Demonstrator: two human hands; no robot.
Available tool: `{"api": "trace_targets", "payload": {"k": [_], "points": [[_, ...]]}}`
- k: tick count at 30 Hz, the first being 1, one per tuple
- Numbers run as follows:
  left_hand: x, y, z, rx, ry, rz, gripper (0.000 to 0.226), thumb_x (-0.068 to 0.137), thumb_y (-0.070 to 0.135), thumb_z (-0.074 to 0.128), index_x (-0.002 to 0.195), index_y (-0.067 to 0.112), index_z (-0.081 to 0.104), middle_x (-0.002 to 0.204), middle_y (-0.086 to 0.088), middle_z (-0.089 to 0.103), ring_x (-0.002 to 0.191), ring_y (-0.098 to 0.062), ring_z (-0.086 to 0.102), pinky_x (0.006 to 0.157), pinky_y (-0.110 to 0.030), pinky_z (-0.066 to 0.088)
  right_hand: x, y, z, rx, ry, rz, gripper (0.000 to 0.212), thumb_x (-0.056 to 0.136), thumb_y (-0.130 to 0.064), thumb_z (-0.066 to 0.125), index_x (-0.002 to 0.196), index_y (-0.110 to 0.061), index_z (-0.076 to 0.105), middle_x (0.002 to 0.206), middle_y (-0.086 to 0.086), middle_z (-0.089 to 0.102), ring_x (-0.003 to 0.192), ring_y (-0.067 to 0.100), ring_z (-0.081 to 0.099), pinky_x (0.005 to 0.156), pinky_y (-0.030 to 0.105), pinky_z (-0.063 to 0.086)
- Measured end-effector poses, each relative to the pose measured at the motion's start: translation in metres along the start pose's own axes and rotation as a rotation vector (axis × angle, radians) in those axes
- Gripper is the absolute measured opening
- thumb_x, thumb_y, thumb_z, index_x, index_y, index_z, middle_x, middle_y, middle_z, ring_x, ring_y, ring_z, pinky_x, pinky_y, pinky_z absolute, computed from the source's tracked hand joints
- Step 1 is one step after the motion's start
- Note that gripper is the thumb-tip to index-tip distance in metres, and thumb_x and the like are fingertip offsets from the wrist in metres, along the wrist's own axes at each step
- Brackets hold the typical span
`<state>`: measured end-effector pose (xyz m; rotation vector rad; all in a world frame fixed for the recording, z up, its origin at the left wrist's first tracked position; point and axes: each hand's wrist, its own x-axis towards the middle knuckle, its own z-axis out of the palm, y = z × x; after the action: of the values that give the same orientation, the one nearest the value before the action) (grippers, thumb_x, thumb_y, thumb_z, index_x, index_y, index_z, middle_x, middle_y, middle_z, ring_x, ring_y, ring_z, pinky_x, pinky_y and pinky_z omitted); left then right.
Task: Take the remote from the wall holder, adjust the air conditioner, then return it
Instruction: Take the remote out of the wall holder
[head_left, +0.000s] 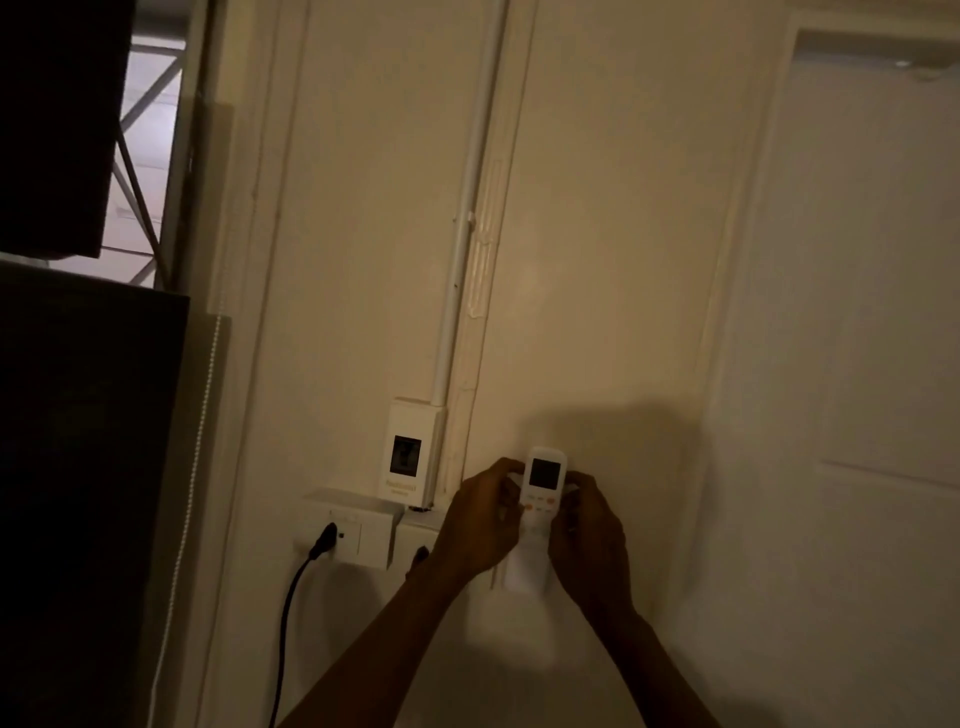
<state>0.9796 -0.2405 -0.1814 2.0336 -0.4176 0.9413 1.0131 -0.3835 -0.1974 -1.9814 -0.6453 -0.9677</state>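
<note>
The dim light hides the lower half of the remote (543, 486) behind your fingers, and the wall holder (521, 569) shows only as a pale shape below. One remote, upright against the wall, screen facing you. Your left hand (480, 522) and right hand (589, 530) both reach up, fingers curled closed around its two sides.

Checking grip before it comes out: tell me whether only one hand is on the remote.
No, both hands, left and right, grip the remote from either side.
</note>
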Motion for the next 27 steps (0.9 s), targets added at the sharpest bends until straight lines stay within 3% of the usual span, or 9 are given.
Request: {"api": "trace_targets", "payload": {"k": [4,7,11,14,17,20,24,27], "points": [[0.004,-0.006,0.006,-0.15,0.036,-0.074,0.037,0.08,-0.003,0.061,0.115,0.008,0.057,0.098,0.0,0.065,0.09,-0.012,0.063,0.075,-0.017,0.057,0.0,0.004,0.005,0.059,0.02,0.026,0.028,0.085,-0.024,0.063,0.111,-0.02,0.053,0.101,-0.002,0.065,0.089,0.011,0.064,0.077,0.034,0.058],[0.005,0.0,0.007,-0.32,0.019,-0.171,0.037,0.081,-0.008,0.059,0.116,0.006,0.058,0.087,0.006,0.059,0.078,-0.009,0.06,0.062,-0.013,0.052,0.0,0.004,0.004,0.111,0.047,0.045,0.03,0.083,-0.021,0.066,0.111,-0.02,0.055,0.1,-0.002,0.067,0.089,0.011,0.064,0.075,0.032,0.059],[0.005,0.004,0.009,-0.436,0.068,-0.194,0.041,0.085,-0.013,0.052,0.122,0.004,0.056,0.091,0.007,0.058,0.077,-0.002,0.059,0.062,-0.011,0.052,-0.001,0.0,0.006,0.143,0.073,0.032,0.027,0.085,-0.017,0.065,0.11,-0.017,0.056,0.102,0.002,0.067,0.091,0.015,0.065,0.076,0.024,0.055],[0.003,0.007,0.01,-0.502,0.087,-0.206,0.041,0.088,-0.008,0.052,0.127,0.005,0.055,0.097,-0.002,0.059,0.081,-0.01,0.059,0.066,-0.013,0.053,-0.001,0.001,0.008,0.156,0.074,0.043,0.029,0.085,-0.019,0.066,0.111,-0.017,0.055,0.103,0.003,0.066,0.091,0.015,0.065,0.078,0.031,0.057],[0.001,0.01,0.009,-0.467,0.095,-0.23,0.042,0.088,-0.01,0.051,0.125,0.01,0.056,0.091,-0.001,0.06,0.074,-0.007,0.058,0.057,-0.009,0.051,-0.001,0.001,0.008,0.17,0.073,0.053,0.03,0.085,-0.019,0.066,0.113,-0.018,0.054,0.103,0.002,0.065,0.09,0.013,0.064,0.078,0.035,0.059],[0.004,0.006,0.011,-0.377,0.104,-0.232,0.056,0.081,-0.013,0.052,0.127,0.018,0.055,0.094,0.008,0.059,0.077,-0.001,0.058,0.062,-0.004,0.05,-0.002,0.0,0.006,0.192,0.067,0.038,0.033,0.085,-0.021,0.065,0.116,-0.015,0.054,0.107,0.003,0.065,0.093,0.013,0.064,0.081,0.036,0.058],[0.006,0.006,0.008,-0.193,0.11,-0.138,0.036,0.089,-0.001,0.056,0.122,0.013,0.058,0.095,-0.005,0.062,0.082,-0.016,0.062,0.062,-0.014,0.056,-0.004,-0.008,0.004,0.195,0.094,0.035,0.031,0.085,-0.026,0.063,0.114,-0.017,0.055,0.105,-0.004,0.062,0.089,0.003,0.06,0.084,0.033,0.056],[0.008,0.007,0.006,-0.189,0.106,-0.122,0.034,0.092,0.0,0.052,0.124,0.008,0.057,0.097,-0.008,0.064,0.078,-0.011,0.066,0.062,-0.015,0.055,-0.004,-0.01,0.004,0.189,0.112,0.052,0.031,0.084,-0.024,0.065,0.113,-0.017,0.056,0.103,-0.005,0.061,0.089,0.005,0.06,0.082,0.034,0.057]]}}
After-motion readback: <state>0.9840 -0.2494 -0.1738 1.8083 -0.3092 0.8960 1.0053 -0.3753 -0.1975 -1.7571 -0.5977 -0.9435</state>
